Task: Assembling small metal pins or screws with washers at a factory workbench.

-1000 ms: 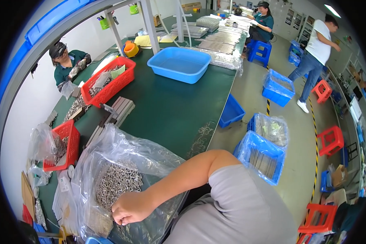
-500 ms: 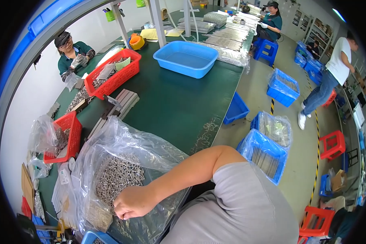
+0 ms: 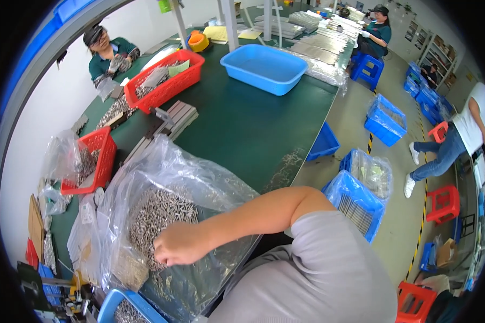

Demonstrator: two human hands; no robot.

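Note:
My right hand point(image 3: 182, 245) is over the near right edge of a pile of small metal pins point(image 3: 159, 212), its fingers curled inward and pointing down. The fingertips touch or nearly touch the pins, and what they pinch, if anything, is hidden. The pile lies in a large clear plastic bag point(image 3: 215, 180) spread open on the green table point(image 3: 248, 129). A few loose pins are scattered on the plastic beside the pile. At the lower edge stands a blue bin point(image 3: 113, 301) holding more small metal pieces. My left hand is out of view.
Red baskets point(image 3: 145, 105) point(image 3: 110, 156) with metal parts stand along the left. Behind them a co-worker point(image 3: 110, 59) handles something in gloved hands. A blue tub point(image 3: 264, 72) sits toward the far edge. Blue crates point(image 3: 355, 212) line the floor at right, where a person point(image 3: 458, 140) walks.
My right hand has shifted slightly farther over the pile, away from its near edge. The view has turned a little, bringing more of the blue bin in. The walking person moved right.

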